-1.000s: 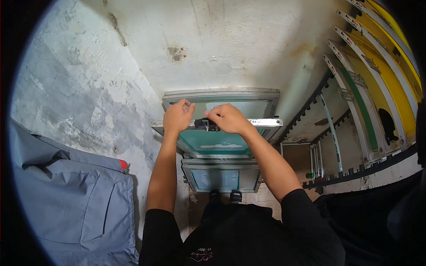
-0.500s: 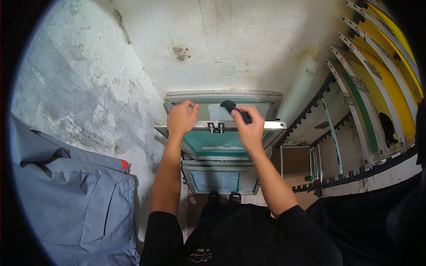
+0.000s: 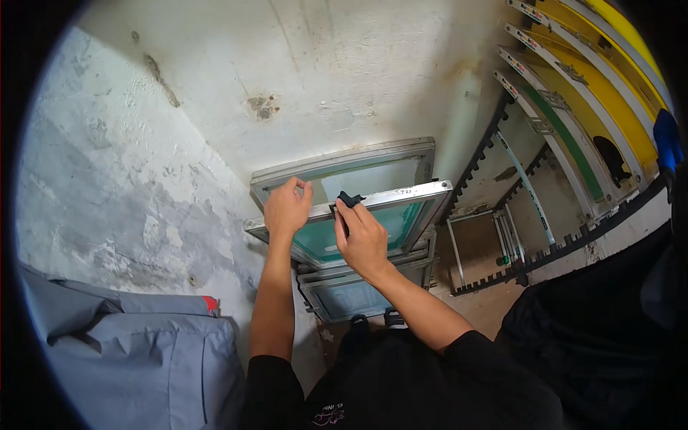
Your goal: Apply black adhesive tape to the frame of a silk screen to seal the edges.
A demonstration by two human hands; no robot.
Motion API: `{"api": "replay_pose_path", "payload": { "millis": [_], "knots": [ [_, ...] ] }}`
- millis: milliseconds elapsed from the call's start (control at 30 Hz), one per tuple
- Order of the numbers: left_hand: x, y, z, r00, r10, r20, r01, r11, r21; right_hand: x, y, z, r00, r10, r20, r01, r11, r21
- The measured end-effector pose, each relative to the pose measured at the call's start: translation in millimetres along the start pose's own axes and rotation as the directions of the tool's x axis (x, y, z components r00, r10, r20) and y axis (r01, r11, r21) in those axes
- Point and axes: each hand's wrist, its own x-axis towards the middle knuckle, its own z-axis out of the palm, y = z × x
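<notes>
right hand (image 3: 362, 240) is pinching a small black part (image 3: 350, 198) — part is sitting by the top rail (image 3: 419, 191) of the metal-framed panel (image 3: 398, 223). left hand (image 3: 287, 209) is overlapping the rail's left side, fingers curled — cannot tell if it's gripping.
</notes>
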Motion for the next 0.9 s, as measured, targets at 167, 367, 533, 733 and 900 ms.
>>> {"api": "replay_pose_path", "payload": {
  "millis": [167, 367, 533, 733, 900],
  "knots": [
    [0, 0, -2, 1.0, 0.017, 0.025, -0.017, 1.0, -0.025, -4, -7, 5, 0.997, 0.072, -0.014, -0.072, 0.997, 0.033],
    [-1, -3, -4, 0.996, 0.068, 0.049, -0.066, 0.997, -0.039, -15, -7, 12, 0.991, 0.046, -0.126, -0.044, 0.999, 0.019],
    [1, -7, -2, 0.993, 0.097, 0.065, -0.096, 0.995, -0.031, -19, -21, 10, 0.982, 0.187, -0.035, -0.189, 0.981, -0.049],
    [4, -7, -3, 0.986, 0.149, 0.073, -0.15, 0.989, -0.001, -5, -25, -7, 0.954, 0.264, 0.14, -0.24, 0.956, -0.171],
    [3, -8, -4, 0.987, 0.143, 0.075, -0.144, 0.99, -0.001, 3, -22, -16, 0.946, 0.265, 0.188, -0.237, 0.959, -0.158]
  ]
}}
